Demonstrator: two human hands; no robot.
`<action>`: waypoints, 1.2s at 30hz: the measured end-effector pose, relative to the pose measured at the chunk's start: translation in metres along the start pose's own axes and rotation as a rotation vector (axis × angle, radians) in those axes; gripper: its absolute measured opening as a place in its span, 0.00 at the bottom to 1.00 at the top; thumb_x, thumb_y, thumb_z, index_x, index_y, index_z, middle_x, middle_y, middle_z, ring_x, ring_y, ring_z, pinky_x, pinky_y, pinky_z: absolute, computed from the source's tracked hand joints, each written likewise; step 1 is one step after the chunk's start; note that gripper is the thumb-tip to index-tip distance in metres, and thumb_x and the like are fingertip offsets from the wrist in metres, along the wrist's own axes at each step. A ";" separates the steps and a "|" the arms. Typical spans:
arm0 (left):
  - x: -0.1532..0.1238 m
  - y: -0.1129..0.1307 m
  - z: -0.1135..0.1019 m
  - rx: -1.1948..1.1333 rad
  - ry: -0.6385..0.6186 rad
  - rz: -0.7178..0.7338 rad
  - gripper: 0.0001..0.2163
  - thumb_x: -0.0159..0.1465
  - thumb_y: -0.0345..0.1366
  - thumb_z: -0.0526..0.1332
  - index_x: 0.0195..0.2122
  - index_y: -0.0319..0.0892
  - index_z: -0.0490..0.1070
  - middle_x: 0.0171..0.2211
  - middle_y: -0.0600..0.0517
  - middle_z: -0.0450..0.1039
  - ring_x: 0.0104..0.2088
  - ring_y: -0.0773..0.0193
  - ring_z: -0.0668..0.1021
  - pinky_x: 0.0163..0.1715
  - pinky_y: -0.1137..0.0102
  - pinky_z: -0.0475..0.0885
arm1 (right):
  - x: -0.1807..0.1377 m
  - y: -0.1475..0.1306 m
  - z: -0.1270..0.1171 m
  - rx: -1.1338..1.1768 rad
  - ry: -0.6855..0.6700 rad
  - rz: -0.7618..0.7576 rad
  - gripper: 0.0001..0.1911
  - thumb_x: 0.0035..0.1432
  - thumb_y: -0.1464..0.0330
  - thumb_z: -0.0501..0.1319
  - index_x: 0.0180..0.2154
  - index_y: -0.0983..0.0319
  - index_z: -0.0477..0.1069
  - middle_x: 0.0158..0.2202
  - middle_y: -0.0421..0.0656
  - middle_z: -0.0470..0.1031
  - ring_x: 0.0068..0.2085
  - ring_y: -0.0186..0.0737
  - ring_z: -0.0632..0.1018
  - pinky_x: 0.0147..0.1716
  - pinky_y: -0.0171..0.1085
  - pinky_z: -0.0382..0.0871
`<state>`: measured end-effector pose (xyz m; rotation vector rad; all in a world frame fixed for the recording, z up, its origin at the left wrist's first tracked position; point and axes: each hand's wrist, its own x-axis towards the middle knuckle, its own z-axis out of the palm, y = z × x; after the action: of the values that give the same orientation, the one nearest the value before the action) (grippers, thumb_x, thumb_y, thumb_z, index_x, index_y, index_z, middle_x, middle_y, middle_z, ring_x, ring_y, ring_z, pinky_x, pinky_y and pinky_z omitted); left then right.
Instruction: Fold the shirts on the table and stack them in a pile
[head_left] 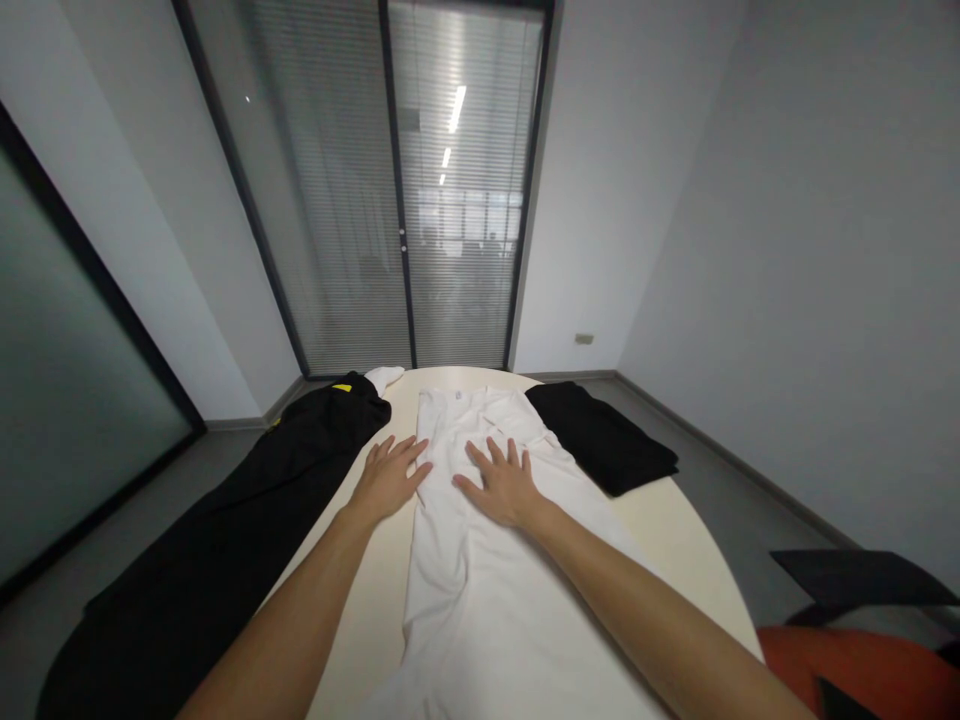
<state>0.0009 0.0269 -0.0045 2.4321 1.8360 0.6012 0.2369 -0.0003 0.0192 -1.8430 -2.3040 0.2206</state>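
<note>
The left hand [391, 480], fingers spread, seems to touch the edge of the white garment [495, 600] laid along the table [371, 590], the right hand [506, 490] lies splayed upon it, neither grips anything, and uneven pushing could bunch the creased fabric.

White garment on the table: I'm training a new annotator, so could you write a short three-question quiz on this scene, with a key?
1. True or false: the right hand rests, fingers spread, on the white garment.
2. Where is the folded black cloth? A) Left of the white garment; B) Right of the white garment; C) On the chair.
3. Fill in: a small ____ patch shows on the black garment at left.

Key: 1. True; 2. B; 3. yellow.
</note>
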 end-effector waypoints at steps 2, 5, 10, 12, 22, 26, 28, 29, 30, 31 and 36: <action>0.001 0.001 -0.001 -0.020 0.017 0.009 0.23 0.70 0.47 0.51 0.63 0.48 0.67 0.64 0.48 0.65 0.65 0.40 0.62 0.63 0.45 0.53 | 0.006 0.000 0.003 0.018 -0.070 0.015 0.44 0.58 0.35 0.41 0.70 0.47 0.45 0.73 0.46 0.40 0.70 0.70 0.39 0.62 0.66 0.30; 0.002 0.001 -0.002 -0.045 0.023 0.009 0.22 0.71 0.43 0.49 0.62 0.46 0.68 0.63 0.48 0.67 0.64 0.42 0.65 0.63 0.45 0.54 | 0.013 -0.003 0.005 0.034 -0.106 0.013 0.46 0.56 0.33 0.40 0.70 0.46 0.45 0.74 0.45 0.37 0.70 0.72 0.36 0.62 0.67 0.27; 0.003 0.002 -0.005 -0.057 0.077 0.013 0.20 0.71 0.42 0.49 0.59 0.45 0.71 0.61 0.46 0.70 0.62 0.46 0.69 0.63 0.48 0.57 | 0.025 -0.009 0.003 0.010 -0.155 0.029 0.47 0.55 0.32 0.39 0.70 0.45 0.42 0.74 0.43 0.33 0.70 0.71 0.34 0.62 0.67 0.25; 0.004 0.004 -0.006 -0.065 0.144 0.004 0.19 0.71 0.41 0.49 0.57 0.43 0.73 0.59 0.45 0.72 0.59 0.49 0.72 0.62 0.51 0.61 | 0.031 -0.011 0.003 0.011 -0.159 0.027 0.48 0.55 0.32 0.39 0.70 0.45 0.42 0.74 0.43 0.33 0.70 0.71 0.33 0.62 0.67 0.25; 0.013 -0.021 0.000 -0.351 0.216 -0.013 0.18 0.69 0.38 0.50 0.55 0.40 0.72 0.53 0.45 0.76 0.53 0.57 0.77 0.57 0.61 0.69 | 0.080 -0.024 0.003 -0.007 -0.181 0.029 0.46 0.57 0.34 0.40 0.71 0.46 0.40 0.74 0.44 0.32 0.70 0.70 0.34 0.61 0.67 0.24; 0.017 -0.035 0.010 -0.451 0.181 -0.034 0.19 0.68 0.39 0.52 0.57 0.40 0.71 0.54 0.45 0.76 0.54 0.58 0.77 0.57 0.62 0.69 | 0.092 -0.025 0.005 0.000 -0.135 0.019 0.45 0.58 0.35 0.43 0.70 0.47 0.44 0.74 0.46 0.37 0.70 0.70 0.38 0.62 0.67 0.28; 0.018 -0.038 0.014 -0.448 0.176 -0.039 0.20 0.67 0.40 0.54 0.58 0.41 0.70 0.56 0.46 0.75 0.55 0.57 0.76 0.59 0.61 0.68 | 0.090 -0.026 0.005 -0.003 -0.080 0.012 0.44 0.59 0.36 0.44 0.70 0.48 0.48 0.73 0.47 0.39 0.70 0.69 0.41 0.62 0.67 0.30; 0.018 -0.039 0.016 -0.444 0.173 -0.038 0.20 0.66 0.40 0.55 0.58 0.41 0.70 0.56 0.46 0.74 0.56 0.57 0.76 0.60 0.60 0.67 | 0.087 -0.027 0.004 -0.003 -0.033 0.001 0.42 0.61 0.38 0.45 0.69 0.50 0.50 0.73 0.47 0.41 0.70 0.68 0.43 0.63 0.66 0.32; 0.018 -0.039 0.017 -0.441 0.171 -0.035 0.20 0.66 0.40 0.55 0.58 0.41 0.70 0.57 0.46 0.74 0.56 0.56 0.75 0.60 0.60 0.67 | 0.082 -0.029 0.003 0.001 0.026 -0.024 0.39 0.63 0.41 0.46 0.69 0.51 0.52 0.73 0.48 0.44 0.70 0.65 0.46 0.63 0.64 0.34; 0.018 -0.039 0.017 -0.440 0.170 -0.033 0.20 0.66 0.40 0.56 0.58 0.41 0.70 0.57 0.45 0.74 0.57 0.56 0.75 0.60 0.60 0.67 | 0.076 -0.030 0.000 0.012 0.090 -0.064 0.35 0.66 0.45 0.46 0.67 0.54 0.56 0.71 0.49 0.49 0.70 0.62 0.50 0.64 0.62 0.36; 0.016 -0.040 0.018 -0.441 0.163 -0.019 0.19 0.65 0.39 0.56 0.56 0.41 0.72 0.56 0.46 0.74 0.57 0.56 0.74 0.62 0.59 0.65 | 0.024 -0.045 -0.024 0.172 0.133 -0.463 0.16 0.67 0.65 0.53 0.49 0.61 0.74 0.48 0.48 0.77 0.53 0.44 0.72 0.57 0.44 0.58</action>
<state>-0.0262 0.0570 -0.0267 2.1241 1.5618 1.0972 0.1950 0.0138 0.0539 -1.1667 -2.4476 0.2117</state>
